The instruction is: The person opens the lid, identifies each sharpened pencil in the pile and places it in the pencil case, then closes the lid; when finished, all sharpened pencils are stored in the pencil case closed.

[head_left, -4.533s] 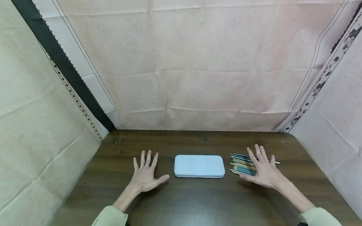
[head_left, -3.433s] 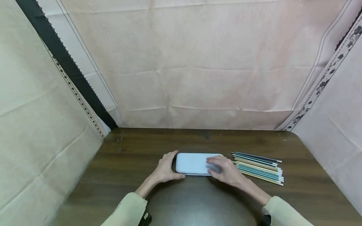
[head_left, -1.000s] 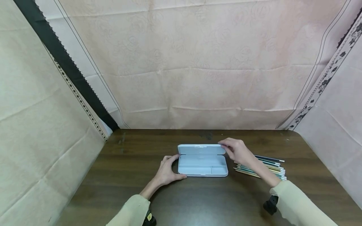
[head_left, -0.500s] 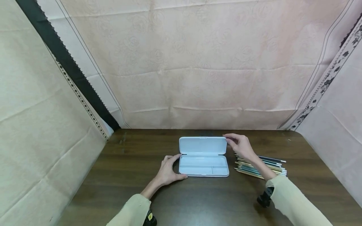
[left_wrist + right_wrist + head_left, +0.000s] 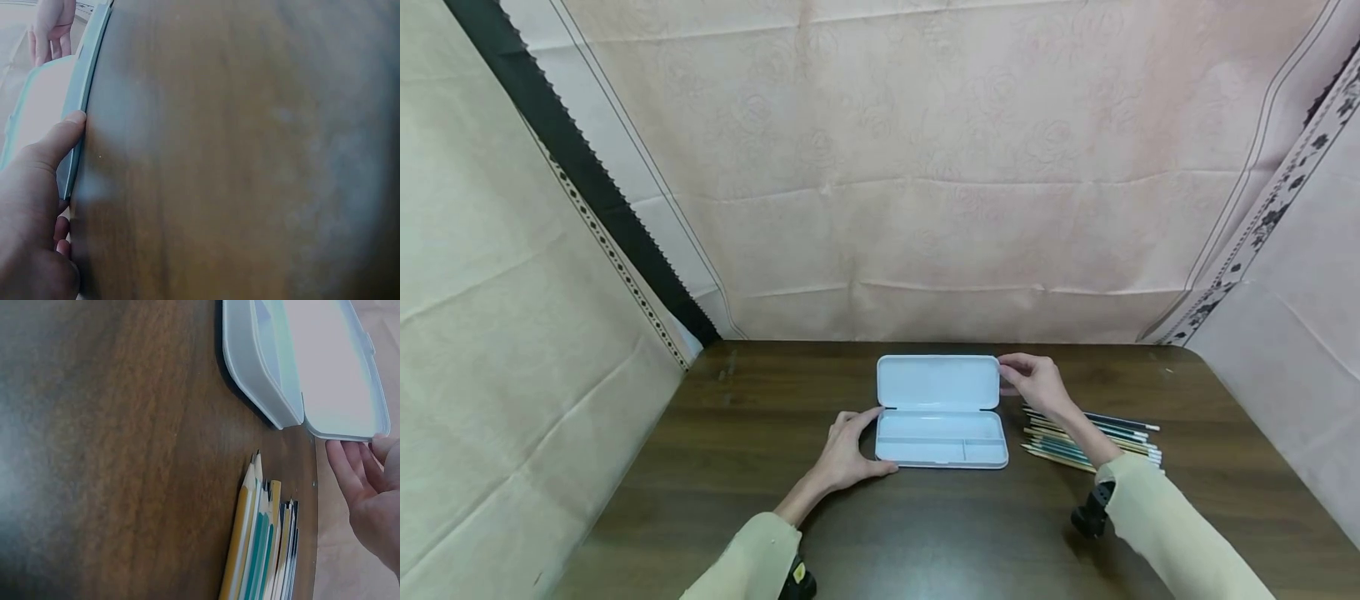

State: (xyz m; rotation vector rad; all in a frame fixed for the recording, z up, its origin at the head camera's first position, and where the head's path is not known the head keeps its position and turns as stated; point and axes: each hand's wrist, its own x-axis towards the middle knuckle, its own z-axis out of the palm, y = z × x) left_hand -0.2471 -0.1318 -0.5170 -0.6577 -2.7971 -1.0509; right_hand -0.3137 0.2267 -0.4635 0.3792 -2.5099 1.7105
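A pale blue pencil case (image 5: 917,452) lies on the table with its lid (image 5: 937,382) swung up and back; its inside shows a long compartment and smaller ones, with nothing in them. My left hand (image 5: 841,460) holds the case's left end, thumb at the front edge and fingers towards the hinge. In the left wrist view its thumb (image 5: 62,134) presses on the rim. My right hand (image 5: 1037,387) pinches the lid's right edge; in the right wrist view the fingers (image 5: 347,465) are behind the lid and the thumb is at its edge.
A bunch of pencils (image 5: 1060,448), in black, gold and teal, lies right of the case under my right forearm, tips towards the case. The brown wooden table (image 5: 925,533) ends at a hanging pale cloth (image 5: 925,208), with more cloth on both sides.
Both hands have come from the table to the case. The lid has gone from closed to swung fully back, lifted by my right hand. My left hand has stayed at the left end lately.
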